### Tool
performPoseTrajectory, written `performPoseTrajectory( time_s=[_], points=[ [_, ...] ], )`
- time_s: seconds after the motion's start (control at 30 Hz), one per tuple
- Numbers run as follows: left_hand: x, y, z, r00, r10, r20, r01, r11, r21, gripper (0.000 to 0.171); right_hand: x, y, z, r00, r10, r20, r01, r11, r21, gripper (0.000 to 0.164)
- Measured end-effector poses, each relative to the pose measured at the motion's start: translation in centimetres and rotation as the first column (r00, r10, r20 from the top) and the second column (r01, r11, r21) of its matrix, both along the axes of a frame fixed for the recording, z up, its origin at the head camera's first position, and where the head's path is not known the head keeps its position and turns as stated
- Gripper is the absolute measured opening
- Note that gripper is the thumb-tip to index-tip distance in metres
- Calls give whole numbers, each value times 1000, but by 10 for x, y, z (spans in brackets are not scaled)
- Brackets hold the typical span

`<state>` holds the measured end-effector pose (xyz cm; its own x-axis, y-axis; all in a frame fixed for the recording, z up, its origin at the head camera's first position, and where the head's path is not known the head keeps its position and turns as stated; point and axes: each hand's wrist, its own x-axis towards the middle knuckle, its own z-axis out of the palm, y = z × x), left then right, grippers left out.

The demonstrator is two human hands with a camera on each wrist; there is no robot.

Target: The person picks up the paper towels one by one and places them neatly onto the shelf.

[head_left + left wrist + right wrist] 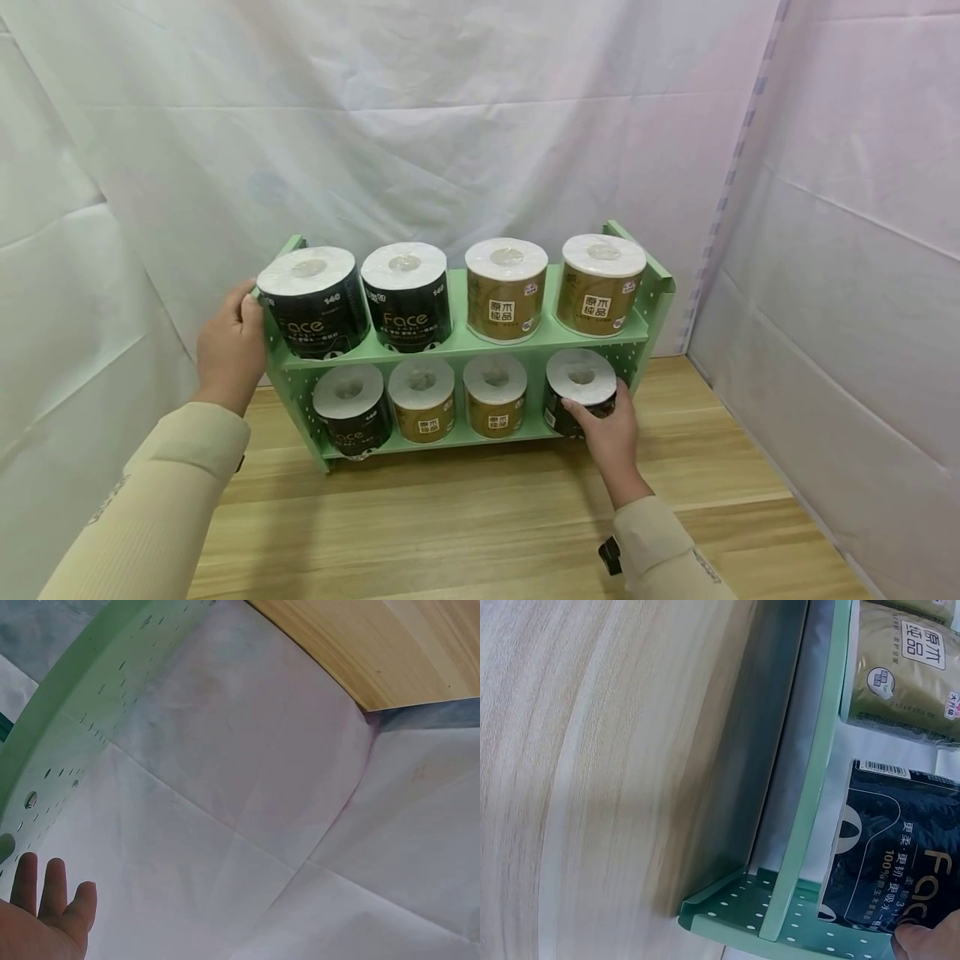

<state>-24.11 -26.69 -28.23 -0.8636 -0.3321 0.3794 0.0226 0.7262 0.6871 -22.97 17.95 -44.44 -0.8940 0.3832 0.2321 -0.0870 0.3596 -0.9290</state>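
A green two-tier rack (480, 350) stands on the wooden table with toilet paper rolls on both tiers. My right hand (613, 429) grips a black-wrapped roll (581, 379) at the right end of the lower tier, thumb in front and fingers round its right side. In the right wrist view, my thumb (922, 941) lies on that roll's dark wrapper (892, 855). At the rack's upper left side, my left hand (232, 346) holds the panel edge beside a black roll (318, 312). The left wrist view shows several fingers (54, 889) along the panel's outside (82, 712).
The upper tier also bears another black roll (405, 300) and two gold rolls (506, 292). Below are a black roll (352, 417) and two gold rolls (422, 404). White cloth (450, 108) hangs behind and at both sides. The wooden tabletop (450, 517) extends in front.
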Motion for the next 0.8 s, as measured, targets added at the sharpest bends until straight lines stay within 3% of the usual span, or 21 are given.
performPoseTrajectory(
  time_s=[0.33,0.8],
  points=[
    [-3,-3,-5,1000,9,-14,-9,1000,-6,54,-10,2,-4,999,29,16,-29,999,36,89],
    [-1,-1,-2,1000,8,-16,-9,1000,-10,54,-16,5,-6,999,41,22,-42,999,29,87]
  ],
)
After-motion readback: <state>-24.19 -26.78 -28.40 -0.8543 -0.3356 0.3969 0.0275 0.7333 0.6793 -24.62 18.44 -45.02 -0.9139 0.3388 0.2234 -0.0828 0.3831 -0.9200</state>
